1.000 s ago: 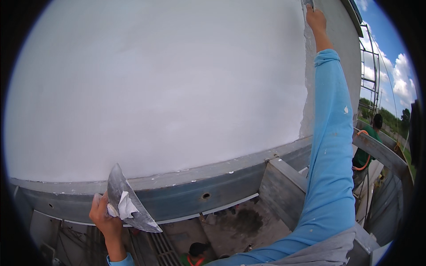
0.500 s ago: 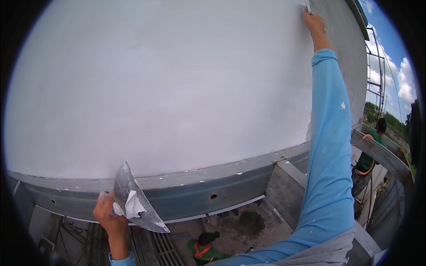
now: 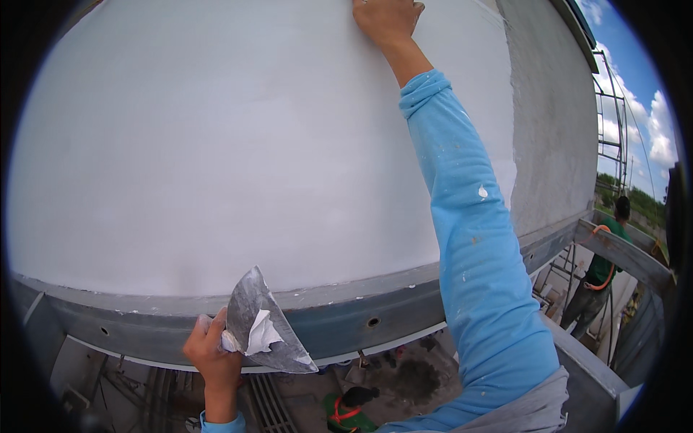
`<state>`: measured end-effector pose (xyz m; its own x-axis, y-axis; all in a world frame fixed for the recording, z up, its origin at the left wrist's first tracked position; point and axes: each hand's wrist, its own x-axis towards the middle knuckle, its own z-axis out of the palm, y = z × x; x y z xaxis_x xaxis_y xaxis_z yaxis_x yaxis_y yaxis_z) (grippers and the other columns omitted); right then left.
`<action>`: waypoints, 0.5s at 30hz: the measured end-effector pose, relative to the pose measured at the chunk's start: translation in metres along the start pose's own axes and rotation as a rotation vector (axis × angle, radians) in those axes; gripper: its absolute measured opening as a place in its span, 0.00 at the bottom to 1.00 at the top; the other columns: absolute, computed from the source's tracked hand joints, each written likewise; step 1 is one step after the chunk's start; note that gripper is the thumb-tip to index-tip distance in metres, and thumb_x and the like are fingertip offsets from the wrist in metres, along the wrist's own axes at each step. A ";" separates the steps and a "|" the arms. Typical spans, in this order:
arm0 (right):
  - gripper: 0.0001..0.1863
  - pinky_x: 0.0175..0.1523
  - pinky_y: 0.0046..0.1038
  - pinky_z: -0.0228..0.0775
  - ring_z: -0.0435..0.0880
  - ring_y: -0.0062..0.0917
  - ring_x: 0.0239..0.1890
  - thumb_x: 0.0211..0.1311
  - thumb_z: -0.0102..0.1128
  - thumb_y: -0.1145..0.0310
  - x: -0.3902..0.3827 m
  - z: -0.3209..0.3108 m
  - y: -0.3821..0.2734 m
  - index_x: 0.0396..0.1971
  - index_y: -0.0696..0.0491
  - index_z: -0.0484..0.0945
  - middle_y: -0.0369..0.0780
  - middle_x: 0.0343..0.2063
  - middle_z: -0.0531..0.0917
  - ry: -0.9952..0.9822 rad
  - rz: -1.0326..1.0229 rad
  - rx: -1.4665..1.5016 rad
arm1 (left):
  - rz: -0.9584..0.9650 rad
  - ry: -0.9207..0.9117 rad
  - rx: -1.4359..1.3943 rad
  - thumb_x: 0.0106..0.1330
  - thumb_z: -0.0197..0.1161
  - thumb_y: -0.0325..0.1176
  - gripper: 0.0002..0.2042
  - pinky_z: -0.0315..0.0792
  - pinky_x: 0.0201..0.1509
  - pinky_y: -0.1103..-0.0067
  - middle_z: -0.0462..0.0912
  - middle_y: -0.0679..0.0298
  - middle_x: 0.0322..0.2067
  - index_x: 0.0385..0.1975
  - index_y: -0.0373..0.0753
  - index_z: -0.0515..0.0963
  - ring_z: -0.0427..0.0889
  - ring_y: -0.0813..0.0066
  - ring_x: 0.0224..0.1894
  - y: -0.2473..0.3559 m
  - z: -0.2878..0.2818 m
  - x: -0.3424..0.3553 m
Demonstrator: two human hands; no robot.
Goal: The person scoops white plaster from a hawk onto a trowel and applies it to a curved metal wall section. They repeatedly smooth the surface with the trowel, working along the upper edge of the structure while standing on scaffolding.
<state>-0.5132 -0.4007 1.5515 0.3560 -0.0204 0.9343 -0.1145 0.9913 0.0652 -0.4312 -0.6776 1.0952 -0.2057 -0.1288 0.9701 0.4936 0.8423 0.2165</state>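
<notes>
My left hand (image 3: 211, 348), low in front of the wall, is closed round the handle of a broad putty knife (image 3: 278, 310). Its grey triangular blade carries a lump of white putty (image 3: 263, 333). High up, my right hand (image 3: 390, 20) is closed against the smooth white-coated wall (image 3: 238, 151). The top edge of the picture cuts off its fingertips and most of what it grips; half a second ago a thin, pale tool showed there. My right forearm, in a paint-spotted blue sleeve (image 3: 473, 216), stretches up across the wall.
A bare grey wall strip (image 3: 552, 123) borders the white coat. Below runs a steel beam (image 3: 339, 323), joined by other beams at right. One person (image 3: 605, 252) with an orange harness stands at right; another (image 3: 346, 411) is far below. Scaffolding (image 3: 612, 115) rises at right.
My right hand has swept left across the upper wall, away from the grey strip. My left hand and the putty knife have shifted slightly right in the picture.
</notes>
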 end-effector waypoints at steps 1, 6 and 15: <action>0.22 0.58 0.49 0.62 0.74 0.43 0.53 0.63 0.54 0.56 -0.001 0.001 -0.020 0.45 0.60 0.80 0.48 0.48 0.76 -0.029 -0.031 0.010 | 0.000 -0.003 0.005 0.41 0.74 0.28 0.20 0.63 0.23 0.75 0.66 0.62 0.19 0.39 0.39 0.84 0.71 0.67 0.19 0.000 0.000 0.000; 0.17 0.57 0.47 0.63 0.75 0.41 0.52 0.62 0.51 0.66 -0.022 -0.001 -0.095 0.44 0.62 0.79 0.49 0.46 0.77 -0.055 -0.267 0.068 | 0.018 -0.013 -0.020 0.44 0.71 0.25 0.18 0.64 0.24 0.75 0.66 0.60 0.19 0.39 0.38 0.83 0.72 0.64 0.20 0.006 0.005 0.003; 0.25 0.62 0.57 0.57 0.77 0.43 0.57 0.71 0.42 0.49 0.019 -0.033 0.126 0.56 0.49 0.77 0.48 0.54 0.78 0.048 -0.052 -0.125 | 0.012 0.003 0.008 0.41 0.73 0.27 0.20 0.64 0.23 0.74 0.68 0.60 0.20 0.39 0.39 0.84 0.72 0.64 0.20 0.001 -0.001 0.000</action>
<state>-0.4905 -0.2719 1.5663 0.4030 -0.0689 0.9126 0.0202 0.9976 0.0665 -0.4295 -0.6775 1.0957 -0.1975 -0.1197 0.9730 0.4889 0.8482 0.2036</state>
